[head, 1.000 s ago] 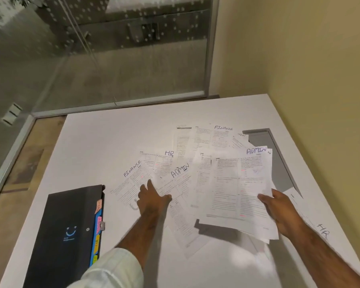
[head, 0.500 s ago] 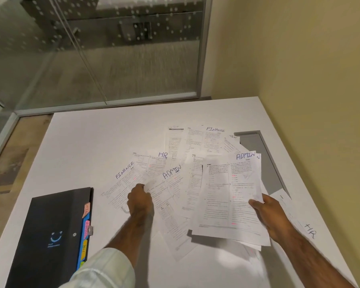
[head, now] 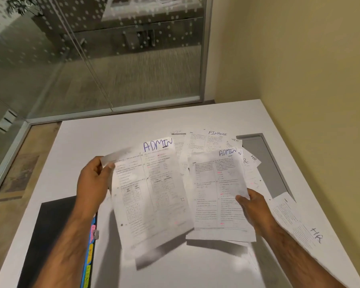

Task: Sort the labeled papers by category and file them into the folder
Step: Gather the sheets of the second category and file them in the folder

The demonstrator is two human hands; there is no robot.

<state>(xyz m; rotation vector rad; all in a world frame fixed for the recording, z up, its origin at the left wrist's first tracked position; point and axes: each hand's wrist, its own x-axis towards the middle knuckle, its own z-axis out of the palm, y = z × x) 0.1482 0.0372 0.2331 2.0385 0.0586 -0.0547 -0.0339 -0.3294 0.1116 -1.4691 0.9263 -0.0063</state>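
My left hand [head: 94, 183] pinches the upper left corner of a sheet marked ADMIN [head: 152, 192], lifted off the table and tilted. My right hand [head: 253, 206] grips the right edge of a small stack topped by another ADMIN sheet [head: 216, 192], held just above the table. More labeled papers lie spread behind, among them a FINANCE sheet [head: 214, 140]. An HR sheet [head: 299, 223] lies at the right edge. The black folder [head: 54, 235] with colored tabs lies shut at the lower left, partly behind my left forearm.
The white table [head: 116, 134] has a grey rectangular cutout [head: 262, 163] at the right, next to a yellow wall. Glass partitions stand beyond the table's far and left edges.
My left hand has picked one ADMIN sheet out of the spread and lifted it up. My right hand keeps its stack, now nearer my body. The camera has tilted upward.
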